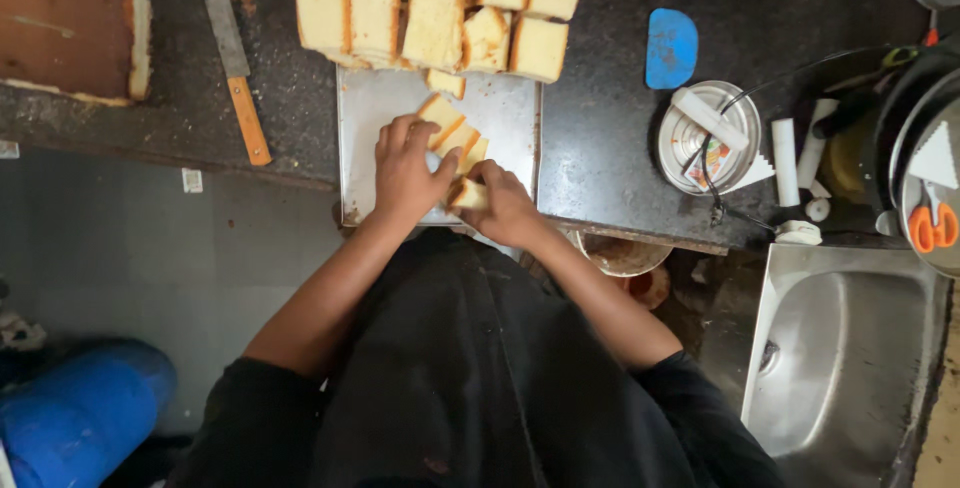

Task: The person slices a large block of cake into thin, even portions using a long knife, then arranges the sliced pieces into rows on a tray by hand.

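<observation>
My left hand (405, 170) rests flat on a few small cake pieces (452, 133) lying on a metal tray (370, 108) at the counter's front edge. Beside it, my right hand (505, 206) grips one small cake piece (470, 194) between thumb and fingers. Several larger square cake slices (435, 8) with pale crumb and brown crust lie in rows at the far end of the tray.
A long knife (232, 58) with an orange handle and a big brown cake slab (70, 33) lie at left. At right are a blue scraper (671, 48), a round tin (708, 138), orange scissors (933, 226) and a steel sink (850, 348). A blue drum (85, 418) stands below left.
</observation>
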